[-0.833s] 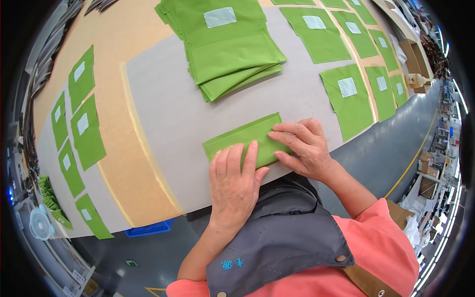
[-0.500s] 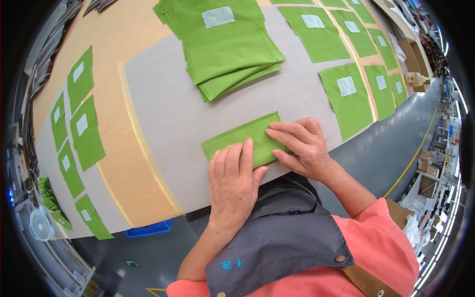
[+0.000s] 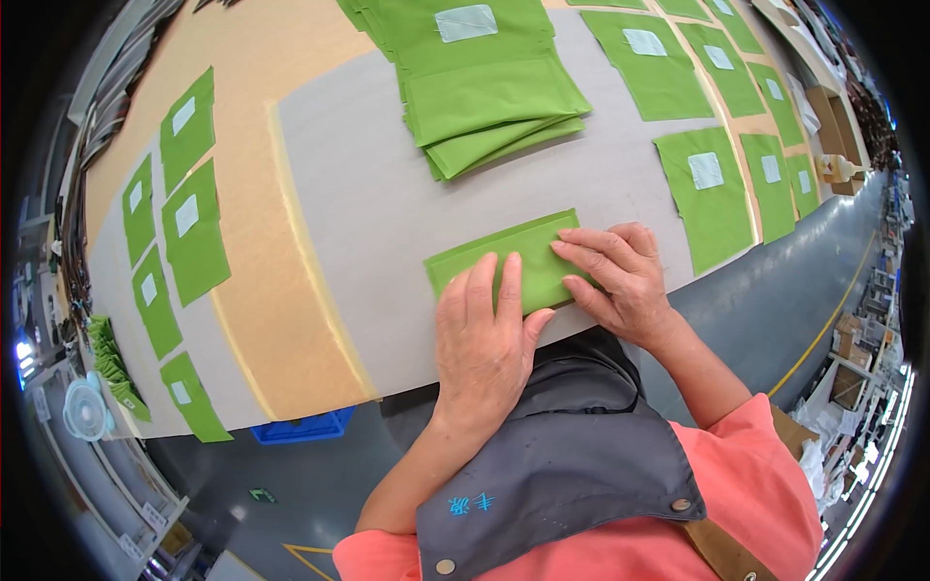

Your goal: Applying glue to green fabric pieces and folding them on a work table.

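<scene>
A folded green fabric piece, long and narrow with a creased far edge, lies on the grey tabletop near the front edge. My left hand rests over its left part, fingers stretched out flat on the cloth and thumb by its near edge. At the right end is my right hand, bent fingertips touching the top surface, thumb set apart from them near the lower corner. Beyond both hands sits a stack of green fabric pieces, the top one bearing a pale rectangular patch.
Single green pieces with pale patches lie to the right and to the left. A squeeze bottle stands by an open cardboard box at the far right. A blue crate is below the table's front edge.
The whole view has shifted, so table and hands appear farther right and slightly higher. Both hands keep nearly the same place on the folded fabric.
</scene>
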Available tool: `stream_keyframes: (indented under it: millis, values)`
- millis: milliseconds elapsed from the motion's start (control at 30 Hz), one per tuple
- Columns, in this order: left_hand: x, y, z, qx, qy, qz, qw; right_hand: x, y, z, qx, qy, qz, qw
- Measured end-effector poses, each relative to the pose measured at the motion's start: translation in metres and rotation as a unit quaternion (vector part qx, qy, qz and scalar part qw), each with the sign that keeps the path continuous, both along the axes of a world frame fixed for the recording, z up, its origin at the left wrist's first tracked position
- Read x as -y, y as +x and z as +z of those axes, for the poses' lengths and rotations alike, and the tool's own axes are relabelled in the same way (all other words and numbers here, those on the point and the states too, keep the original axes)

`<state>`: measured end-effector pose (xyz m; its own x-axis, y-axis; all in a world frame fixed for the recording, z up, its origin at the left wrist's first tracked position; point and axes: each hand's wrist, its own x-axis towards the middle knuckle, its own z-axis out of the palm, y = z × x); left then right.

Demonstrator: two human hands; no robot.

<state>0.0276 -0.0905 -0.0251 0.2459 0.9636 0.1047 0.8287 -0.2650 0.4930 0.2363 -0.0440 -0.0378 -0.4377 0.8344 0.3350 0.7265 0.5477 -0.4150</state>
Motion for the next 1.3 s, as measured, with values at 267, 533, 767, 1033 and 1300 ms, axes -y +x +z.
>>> stream_keyframes:
  millis: [267,533,767,1033,1300]
  values:
    - [0.001,0.000,-0.003,0.003,0.011,0.006,1.000,0.000,0.000,0.001,0.004,-0.003,0.002,1.000]
    - [-0.004,-0.010,-0.002,0.021,0.028,-0.013,0.999,0.000,0.000,0.000,0.003,0.000,0.000,1.000]
    - [-0.004,-0.014,-0.005,0.023,0.031,-0.012,0.999,0.000,-0.001,0.000,0.006,0.003,-0.001,1.000]
    - [-0.012,-0.027,-0.011,0.054,0.035,0.000,0.998,-0.004,0.001,0.003,0.007,-0.011,-0.002,1.000]
    - [-0.039,-0.066,0.015,0.039,-0.068,-0.082,0.994,-0.031,0.017,0.031,0.087,-0.106,0.104,0.985]
